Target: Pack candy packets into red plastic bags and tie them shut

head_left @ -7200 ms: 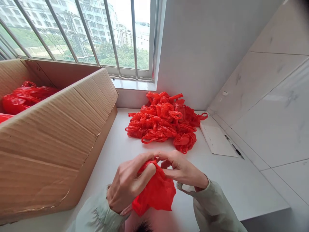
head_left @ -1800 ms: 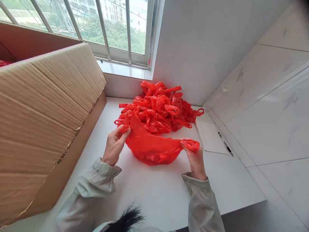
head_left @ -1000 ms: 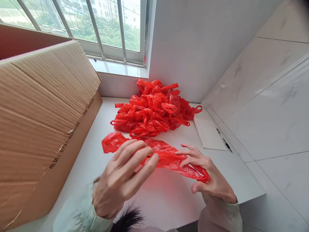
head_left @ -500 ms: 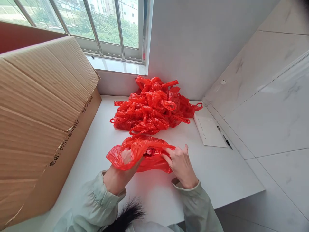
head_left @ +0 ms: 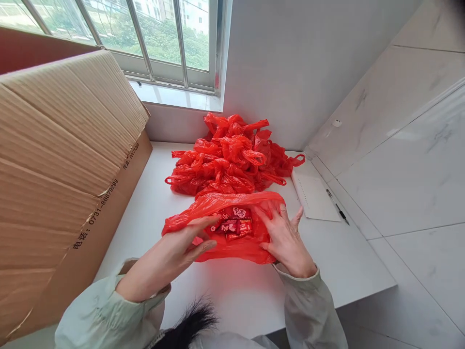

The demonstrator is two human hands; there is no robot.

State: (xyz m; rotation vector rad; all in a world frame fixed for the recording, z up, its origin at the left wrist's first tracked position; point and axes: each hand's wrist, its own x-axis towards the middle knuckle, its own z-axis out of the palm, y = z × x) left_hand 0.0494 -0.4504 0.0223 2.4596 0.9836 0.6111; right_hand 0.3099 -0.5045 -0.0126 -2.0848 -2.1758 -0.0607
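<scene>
I have my left hand (head_left: pixel 170 257) and right hand (head_left: pixel 286 240) apart, fingers splayed on the red plastic bag (head_left: pixel 236 199), whose gaping mouth shows red packets (head_left: pixel 234 224) inside.

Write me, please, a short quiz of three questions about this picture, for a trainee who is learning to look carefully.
1. True or false: the pen lies beside the sheet of paper, outside the cardboard box.
2. Which thing do the left hand and the right hand touch? A the pen; B the red bag; C the cardboard box.
3. What lies inside the red bag?
Key: 1 true; 2 B; 3 red packets with white print.
</scene>
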